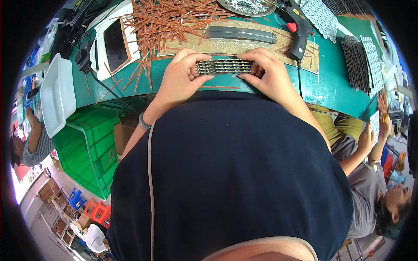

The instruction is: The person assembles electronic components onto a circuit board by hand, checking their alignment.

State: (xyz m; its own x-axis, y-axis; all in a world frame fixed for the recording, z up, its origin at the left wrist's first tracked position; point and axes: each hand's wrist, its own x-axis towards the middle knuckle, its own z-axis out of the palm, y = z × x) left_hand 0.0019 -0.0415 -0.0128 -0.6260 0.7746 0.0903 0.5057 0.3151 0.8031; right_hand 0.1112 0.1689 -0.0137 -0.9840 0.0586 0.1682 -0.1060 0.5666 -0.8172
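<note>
Both my hands hold a short, wide stack of dark strips with shiny metallic edges (224, 67) just above the near edge of the green table (324, 80). My left hand (183, 75) pinches its left end, thumb below and fingers above. On the right end, my right hand (269, 73) closes in the same way. What kind of parts the strips are I cannot make out. Just beyond the hands lies a tan speckled board (187, 45) with a dark grey bar (241, 35) on it. A thin brown strip (220, 88) rests on the table nearer to me.
A heap of thin brown strips (170, 19) spreads far left, beside a phone (116, 45). A corded black glue gun (300, 39) stands right of the board. Stacked grid panels (359, 65) are farther right. A green crate (82, 148) sits lower left; co-workers are at both sides.
</note>
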